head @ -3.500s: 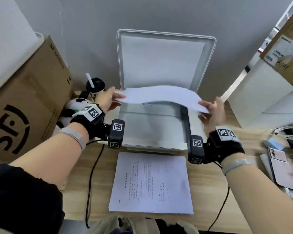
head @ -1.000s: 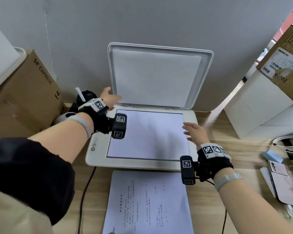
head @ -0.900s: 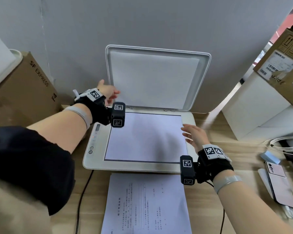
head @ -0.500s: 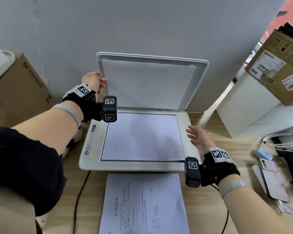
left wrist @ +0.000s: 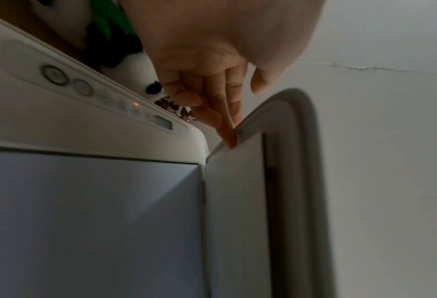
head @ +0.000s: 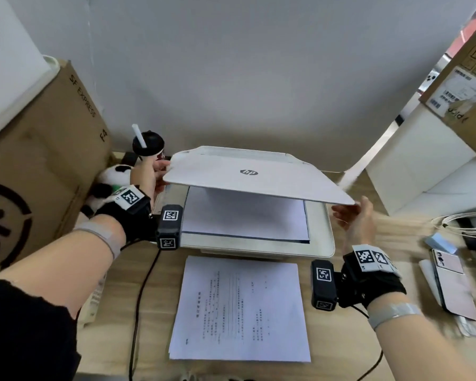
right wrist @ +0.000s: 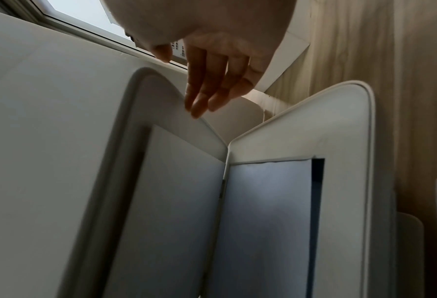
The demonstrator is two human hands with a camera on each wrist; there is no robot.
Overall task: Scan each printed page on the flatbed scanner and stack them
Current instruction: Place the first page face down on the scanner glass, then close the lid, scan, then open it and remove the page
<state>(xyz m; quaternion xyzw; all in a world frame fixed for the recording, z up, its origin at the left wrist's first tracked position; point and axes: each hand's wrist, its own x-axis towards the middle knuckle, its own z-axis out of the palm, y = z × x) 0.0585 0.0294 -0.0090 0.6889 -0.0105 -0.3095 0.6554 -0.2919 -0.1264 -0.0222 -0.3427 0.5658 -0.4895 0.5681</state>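
The flat white plastic scanner lid hangs part-way down over the cream flatbed scanner, hinged at its far edge, its long axis running left to right and its near edge tilted up toward the viewer. If it drops from here, the rush of air or the jolt could, I judge, skew the white sheet of paper lying face down on the glass, its long axis also left to right, and spoil the scan. The printed white pages lie stacked on the wooden table just near of the scanner, their lines of text running near to far. The left hand has a loose grip on the lid's left edge, fingertips touching it and the thumb apart; a slip there would let the lid fall. The right hand is spread and relaxed, its fingertips at the lid's right corner, and could be caught underneath.
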